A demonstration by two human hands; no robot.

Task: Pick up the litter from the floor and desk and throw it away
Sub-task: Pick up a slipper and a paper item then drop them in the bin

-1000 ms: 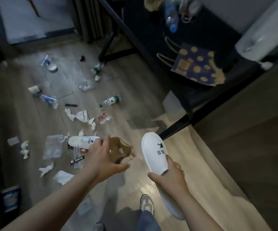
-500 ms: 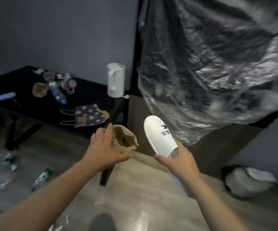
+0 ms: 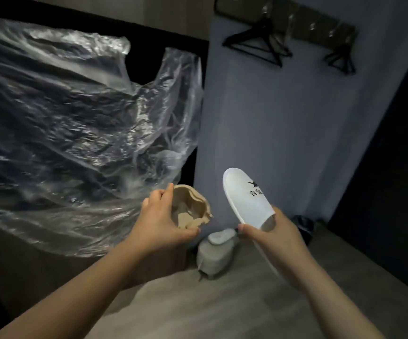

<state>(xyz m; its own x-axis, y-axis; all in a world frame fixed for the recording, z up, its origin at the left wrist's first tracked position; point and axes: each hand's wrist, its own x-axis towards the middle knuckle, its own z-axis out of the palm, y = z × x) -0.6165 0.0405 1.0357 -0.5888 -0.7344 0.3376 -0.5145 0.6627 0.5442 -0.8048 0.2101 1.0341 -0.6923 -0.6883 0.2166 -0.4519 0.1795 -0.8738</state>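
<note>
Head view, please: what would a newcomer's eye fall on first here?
The bright white slipper, held up in the right hand at centre right. Beside it the left hand grips a crumpled tan paper cup. A big sheet of clear plastic fills the left side.

A hotel-style room: black hangers (image 3: 259, 42) on a wall rack at 1 o'clock, white disposable slipper (image 3: 248, 199) at centre.
</note>
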